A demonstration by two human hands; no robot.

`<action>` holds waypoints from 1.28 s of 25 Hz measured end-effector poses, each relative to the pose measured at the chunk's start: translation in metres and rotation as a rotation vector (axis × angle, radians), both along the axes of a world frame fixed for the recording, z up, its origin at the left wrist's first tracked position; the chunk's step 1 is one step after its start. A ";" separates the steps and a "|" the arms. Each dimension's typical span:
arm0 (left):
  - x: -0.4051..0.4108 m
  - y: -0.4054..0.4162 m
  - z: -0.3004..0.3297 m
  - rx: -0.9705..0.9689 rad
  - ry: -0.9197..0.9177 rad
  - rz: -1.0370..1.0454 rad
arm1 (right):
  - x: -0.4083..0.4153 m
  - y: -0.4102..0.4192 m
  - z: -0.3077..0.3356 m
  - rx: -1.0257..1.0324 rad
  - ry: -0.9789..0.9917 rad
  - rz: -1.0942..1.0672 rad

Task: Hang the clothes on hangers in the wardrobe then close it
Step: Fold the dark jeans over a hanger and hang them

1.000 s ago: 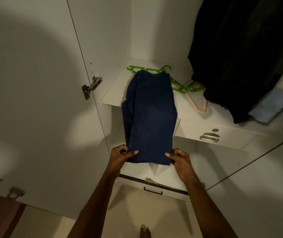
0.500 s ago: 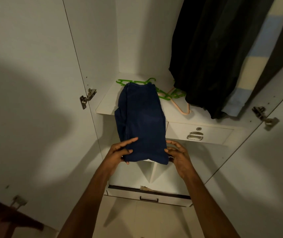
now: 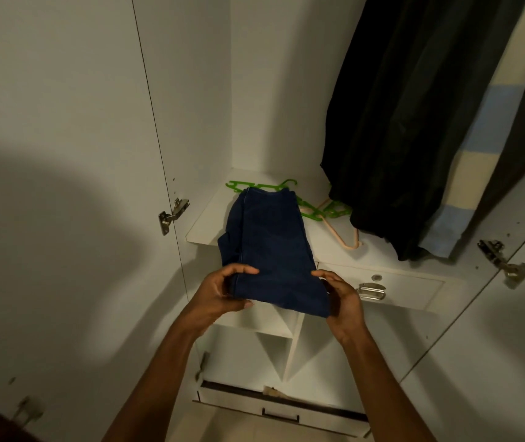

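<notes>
Folded dark-blue denim garment (image 3: 269,250) lies lengthwise on the white wardrobe shelf (image 3: 203,224), near end overhanging the shelf's front edge. Left hand (image 3: 222,295) grips the near-left corner: fingers curled over the top of the fabric, thumb beneath. Right hand (image 3: 340,298) grips the near-right corner, fingers curled round the edge, the fabric lying against the palm.

Green plastic hangers (image 3: 318,210) lie flat on the shelf behind and right of the denim, partly covered by it. Peach plastic hanger (image 3: 345,240) lies just beside them, its hook end towards the shelf front.

Black hanging garment (image 3: 398,122) fills the upper right, hem just over the shelf; blue-and-cream striped garment (image 3: 478,148) hangs right of it.

White drawer with a metal pull handle (image 3: 371,290) sits under the shelf, right of the right hand. Lower drawer (image 3: 280,409) stands partly open. Metal door hinges visible at left (image 3: 171,215) and right (image 3: 503,263); both doors open.
</notes>
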State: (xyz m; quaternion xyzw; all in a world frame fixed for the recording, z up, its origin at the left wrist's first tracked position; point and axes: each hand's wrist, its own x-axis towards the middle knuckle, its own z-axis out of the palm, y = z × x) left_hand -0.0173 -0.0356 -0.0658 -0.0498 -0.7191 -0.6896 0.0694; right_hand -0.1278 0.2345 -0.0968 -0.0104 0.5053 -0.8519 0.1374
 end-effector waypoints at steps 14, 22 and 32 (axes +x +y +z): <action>-0.103 -0.009 0.032 -0.404 0.257 0.640 | -0.203 -0.044 0.038 0.583 0.210 -0.084; -0.131 -0.006 0.039 -0.208 0.161 0.567 | -0.322 -0.092 0.033 1.409 0.497 -0.094; -0.144 -0.013 0.038 -0.043 0.096 0.516 | -0.372 -0.104 0.046 1.477 0.435 0.047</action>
